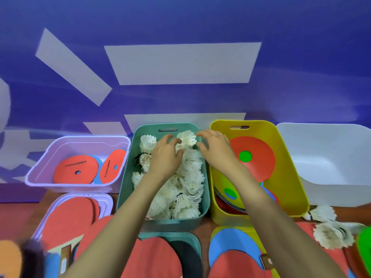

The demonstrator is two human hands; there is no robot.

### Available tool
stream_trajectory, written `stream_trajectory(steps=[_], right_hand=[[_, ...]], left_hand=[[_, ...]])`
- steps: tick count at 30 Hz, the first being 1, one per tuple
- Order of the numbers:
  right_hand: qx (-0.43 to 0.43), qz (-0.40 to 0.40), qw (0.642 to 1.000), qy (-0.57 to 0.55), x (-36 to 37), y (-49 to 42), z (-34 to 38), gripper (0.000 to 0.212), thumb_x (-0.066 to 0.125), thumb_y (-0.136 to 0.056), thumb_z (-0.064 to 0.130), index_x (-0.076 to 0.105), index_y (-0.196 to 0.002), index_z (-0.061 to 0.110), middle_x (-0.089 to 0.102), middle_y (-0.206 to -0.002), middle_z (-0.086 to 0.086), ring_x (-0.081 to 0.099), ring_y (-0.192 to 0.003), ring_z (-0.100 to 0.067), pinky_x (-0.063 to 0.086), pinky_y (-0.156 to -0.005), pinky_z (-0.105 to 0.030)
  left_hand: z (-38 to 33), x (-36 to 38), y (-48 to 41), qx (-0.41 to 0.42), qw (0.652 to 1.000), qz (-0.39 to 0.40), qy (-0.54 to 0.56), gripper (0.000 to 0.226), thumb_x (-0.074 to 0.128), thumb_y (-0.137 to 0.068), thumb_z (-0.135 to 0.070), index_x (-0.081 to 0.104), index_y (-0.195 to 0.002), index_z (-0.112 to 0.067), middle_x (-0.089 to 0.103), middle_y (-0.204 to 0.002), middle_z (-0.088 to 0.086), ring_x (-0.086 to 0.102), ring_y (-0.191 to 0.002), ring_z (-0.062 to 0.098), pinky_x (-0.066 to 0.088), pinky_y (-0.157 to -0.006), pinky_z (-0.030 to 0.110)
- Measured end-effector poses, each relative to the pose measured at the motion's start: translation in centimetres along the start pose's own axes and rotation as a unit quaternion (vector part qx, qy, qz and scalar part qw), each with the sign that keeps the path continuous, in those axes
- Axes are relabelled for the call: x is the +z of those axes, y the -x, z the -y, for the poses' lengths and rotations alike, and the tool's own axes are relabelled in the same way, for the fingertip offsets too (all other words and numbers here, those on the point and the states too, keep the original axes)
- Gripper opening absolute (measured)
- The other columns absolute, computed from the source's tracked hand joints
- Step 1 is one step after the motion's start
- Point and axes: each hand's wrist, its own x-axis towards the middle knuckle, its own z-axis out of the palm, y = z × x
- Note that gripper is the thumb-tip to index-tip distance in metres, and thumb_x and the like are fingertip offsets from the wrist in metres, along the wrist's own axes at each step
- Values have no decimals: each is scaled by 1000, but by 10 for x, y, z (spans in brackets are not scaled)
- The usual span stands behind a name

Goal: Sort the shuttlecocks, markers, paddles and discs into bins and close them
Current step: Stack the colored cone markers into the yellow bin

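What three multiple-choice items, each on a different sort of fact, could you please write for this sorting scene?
1. Where do most of the shuttlecocks lie?
A. in a cardboard box
B. in the teal bin
C. in a drawer

2. What colour is the bin between the teal bin and the white bin?
A. yellow
B. black
C. brown

3. What state is the teal bin in?
A. shut under a lid
B. tipped on its side
C. upright and open

Answers:
1 B: the white pile fills the teal bin.
2 A: the yellow bin stands between those two.
3 C: the left hand and the right hand reach over its open top.
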Motion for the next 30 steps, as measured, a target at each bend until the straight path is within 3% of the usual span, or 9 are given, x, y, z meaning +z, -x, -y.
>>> stream_trajectory(steps=[5,10,14,21,27,30], right_hand=[[-47,-109,992,-51,-54,74,-50,31,54,-89,23,60,-118,18,60,-120,-2,50,-117,-24,37,-104,-42],[-35,-143,987,-69,-105,161,-124,28,52,-88,22,64,-111,12,63,-113,-5,50,-111,-19,37,-101,-32],[-15,-119,990,-70,-134,216,-187,30,49,-86,22,66,-107,8,65,-105,-9,53,-105,-25,34,-95,-28],[90,-51,993,-61,-154,289,-287,28,63,-84,12,64,-112,8,62,-111,-10,53,-107,-30,41,-98,-39],[145,53,987,-36,-137,313,-340,41,60,-86,11,52,-126,10,52,-124,-12,46,-118,-31,35,-102,-36],[115,58,991,-31,-132,297,-342,42,56,-87,12,51,-129,11,49,-126,-10,41,-120,-29,31,-103,-33]], left_hand=[[-80,13,46,56,996,-49,41,30,58,-89,-21,59,-118,-13,49,-131,6,43,-124,23,32,-104,33],[-167,59,101,97,991,-50,80,26,58,-87,-20,61,-112,-13,53,-123,5,49,-117,22,33,-99,26],[-236,112,141,105,990,-9,99,29,54,-82,-22,63,-108,-12,56,-116,6,54,-110,25,37,-94,28],[-314,194,183,76,991,59,95,33,56,-78,-18,61,-110,-9,56,-113,9,54,-107,25,38,-95,27],[-333,260,189,20,970,243,8,57,59,-85,-15,39,-138,-15,37,-138,12,40,-125,29,33,-105,33],[-338,279,185,-7,969,248,18,54,59,-85,-15,41,-136,-15,32,-140,14,44,-122,32,37,-101,33]])
